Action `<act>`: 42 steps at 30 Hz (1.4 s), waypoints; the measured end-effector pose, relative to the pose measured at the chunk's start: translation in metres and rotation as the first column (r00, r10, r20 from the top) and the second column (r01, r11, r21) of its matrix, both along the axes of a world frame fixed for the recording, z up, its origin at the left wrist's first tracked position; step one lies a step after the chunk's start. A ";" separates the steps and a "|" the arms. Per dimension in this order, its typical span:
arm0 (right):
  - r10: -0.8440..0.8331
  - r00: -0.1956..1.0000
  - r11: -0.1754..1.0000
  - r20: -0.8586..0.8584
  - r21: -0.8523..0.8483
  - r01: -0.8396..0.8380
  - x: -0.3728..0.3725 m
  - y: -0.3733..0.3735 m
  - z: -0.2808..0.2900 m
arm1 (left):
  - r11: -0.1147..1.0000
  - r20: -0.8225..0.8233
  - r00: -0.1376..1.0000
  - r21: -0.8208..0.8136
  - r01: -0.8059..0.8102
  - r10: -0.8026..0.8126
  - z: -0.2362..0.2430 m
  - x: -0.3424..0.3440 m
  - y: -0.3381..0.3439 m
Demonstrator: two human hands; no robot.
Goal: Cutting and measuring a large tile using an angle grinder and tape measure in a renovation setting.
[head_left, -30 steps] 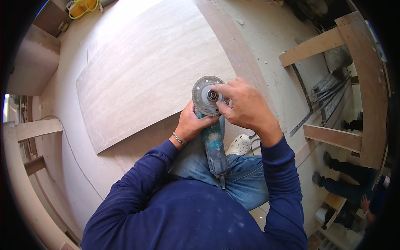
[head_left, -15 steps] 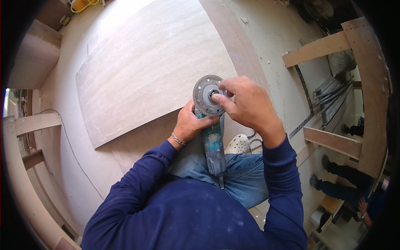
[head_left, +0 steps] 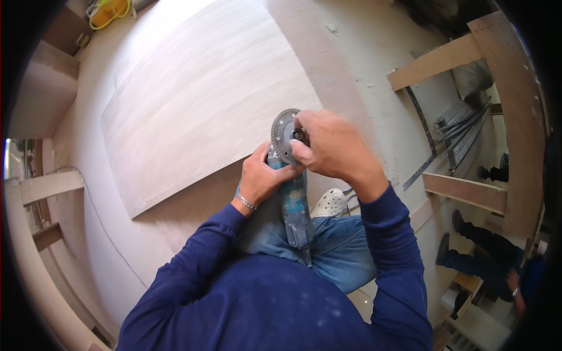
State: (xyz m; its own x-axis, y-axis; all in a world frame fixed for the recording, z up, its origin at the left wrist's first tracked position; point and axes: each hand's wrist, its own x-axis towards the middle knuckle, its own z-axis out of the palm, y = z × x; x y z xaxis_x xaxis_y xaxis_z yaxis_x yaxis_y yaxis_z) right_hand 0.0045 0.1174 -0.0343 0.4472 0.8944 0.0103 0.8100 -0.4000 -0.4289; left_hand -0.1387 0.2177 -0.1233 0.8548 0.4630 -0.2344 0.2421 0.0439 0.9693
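Observation:
A teal angle grinder [head_left: 294, 202] stands between my thighs, its tail end low and its head toward the far side. On the head sits a grey toothed cutting disc [head_left: 280, 131]. My left hand [head_left: 257, 175] is closed round the grinder just below the disc, thumb across the body. With thumb and bent fingers, my right hand [head_left: 328, 143] grips the dark flange nut [head_left: 299, 136] at the disc's centre. The fingers partly cover the right side of the disc.
A large beige stone-look slab [head_left: 205, 105] lies beyond my hands. Wooden frames rise at left [head_left: 50, 188] and right [head_left: 506, 123]. Metal strips [head_left: 462, 128] lie on the right. Another person's legs [head_left: 480, 251] show at the right. A yellow object [head_left: 108, 11] lies far left.
My right hand has shifted its fingers round the centre nut, where a darker piece now shows. The disc has tilted and appears narrower. The whole view has shifted slightly.

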 end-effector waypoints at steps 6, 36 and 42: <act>-0.114 0.992 0.991 -0.055 -0.084 0.109 0.015 -0.016 -0.016 | 0.976 -0.079 0.997 0.216 0.015 0.002 -0.004 0.012 -0.015; -0.208 0.964 0.852 -0.164 0.454 0.261 -0.021 0.009 -0.045 | 0.992 0.196 0.975 0.098 0.084 -0.102 -0.037 0.011 -0.017; -0.353 0.906 0.836 -0.234 0.355 0.418 -0.024 0.004 -0.046 | 0.987 0.220 0.963 0.075 0.141 -0.154 -0.051 0.010 -0.009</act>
State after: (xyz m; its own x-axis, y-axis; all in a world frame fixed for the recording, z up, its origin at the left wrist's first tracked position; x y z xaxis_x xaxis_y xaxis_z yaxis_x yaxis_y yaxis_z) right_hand -0.0194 0.1210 -0.0804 0.7796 0.5856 0.2221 0.5362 -0.4407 -0.7199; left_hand -0.1283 0.2083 -0.1742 0.9423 0.3348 -0.0048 0.0172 -0.0339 0.9993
